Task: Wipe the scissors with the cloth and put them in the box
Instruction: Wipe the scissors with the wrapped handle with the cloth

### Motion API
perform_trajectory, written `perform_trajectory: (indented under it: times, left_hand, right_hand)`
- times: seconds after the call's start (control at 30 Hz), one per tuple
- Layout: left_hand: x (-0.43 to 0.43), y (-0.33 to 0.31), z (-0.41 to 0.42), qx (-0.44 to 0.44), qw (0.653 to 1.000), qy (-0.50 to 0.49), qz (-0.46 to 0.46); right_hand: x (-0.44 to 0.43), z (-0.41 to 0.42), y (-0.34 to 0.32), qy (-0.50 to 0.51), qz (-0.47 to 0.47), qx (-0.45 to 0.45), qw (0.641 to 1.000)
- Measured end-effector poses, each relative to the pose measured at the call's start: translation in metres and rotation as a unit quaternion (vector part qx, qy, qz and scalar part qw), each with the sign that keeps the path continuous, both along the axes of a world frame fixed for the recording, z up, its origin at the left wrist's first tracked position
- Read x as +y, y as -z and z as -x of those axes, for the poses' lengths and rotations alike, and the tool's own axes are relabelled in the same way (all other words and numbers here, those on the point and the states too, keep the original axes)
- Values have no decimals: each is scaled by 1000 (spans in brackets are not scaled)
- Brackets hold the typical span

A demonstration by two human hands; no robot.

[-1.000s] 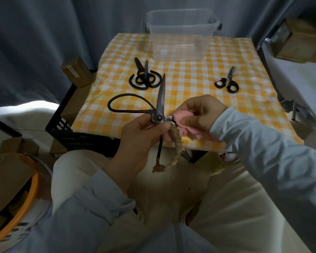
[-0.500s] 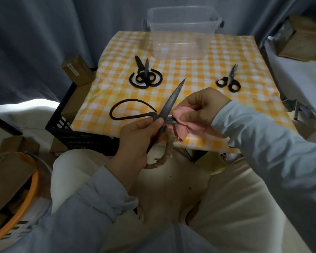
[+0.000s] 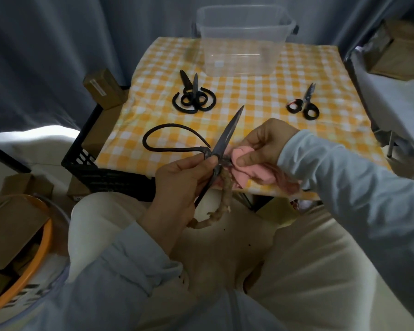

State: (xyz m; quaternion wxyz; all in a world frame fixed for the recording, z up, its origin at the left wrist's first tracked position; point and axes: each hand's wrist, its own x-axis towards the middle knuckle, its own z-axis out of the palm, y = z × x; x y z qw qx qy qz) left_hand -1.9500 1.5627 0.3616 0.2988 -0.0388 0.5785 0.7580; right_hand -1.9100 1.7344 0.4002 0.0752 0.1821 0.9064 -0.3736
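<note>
Centrally, left hand grip clamped on large scissors, right hand grip pinching pink cloth at pivot.

No text is legible — the cardboard box label (white strip) blurs.

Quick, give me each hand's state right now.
Left hand: grips the large dark iron scissors near the pivot.
Right hand: pinches the bunched pink cloth beside the pivot.
</note>
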Motion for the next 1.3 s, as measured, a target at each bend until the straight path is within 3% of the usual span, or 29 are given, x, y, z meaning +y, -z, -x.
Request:
perform_trajectory:
  times: [0.23,0.37,0.67,0.93,1.13,1.3]
  left_hand:
    - [4,-2,0,4,1000,-7,-4]
    - [0,-5,0,-1,1000,-13,-20]
    - [1,-3,-1,-18,999,-29,-36]
    - [-6,-1,3,-23,998,-50,-43]
    - [1,-4,2,-20,997,-57,-40]
    - [-4,-3,7,-35,995,-77,-45]
  right_hand:
    - [-15,7,3,13,35,64,997]
    - [-6,2,5,19,55,41,997]
    - [-23,12,6,-6,21,73,997]
    - [-5,4,4,-9,-28,39,999]
    - [-25,14,6,-7,9,92,996]
    - [-1,6,6,-9,-41,45,998]
